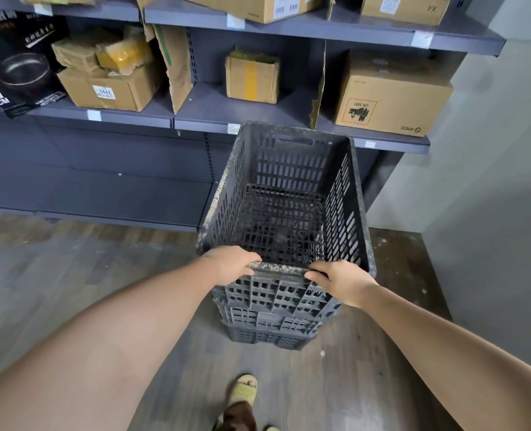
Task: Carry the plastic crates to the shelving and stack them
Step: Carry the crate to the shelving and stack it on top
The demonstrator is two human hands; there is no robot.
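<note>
One wide camera rides on the person's head, facing forward and down along both arms. The left hand (231, 264) and right hand (340, 283), gripping the crate (289, 169), sit close at mid-view. Shelving (208, 104) lies beyond them, with floor (71, 275) below and nearer.

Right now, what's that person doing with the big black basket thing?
A person grips the near rim of the top crate with the left hand and the right hand. It sits nested in a stack of crates on the floor, in front of the grey shelving with cardboard boxes. Whether it is going down or coming up cannot be told.
</note>
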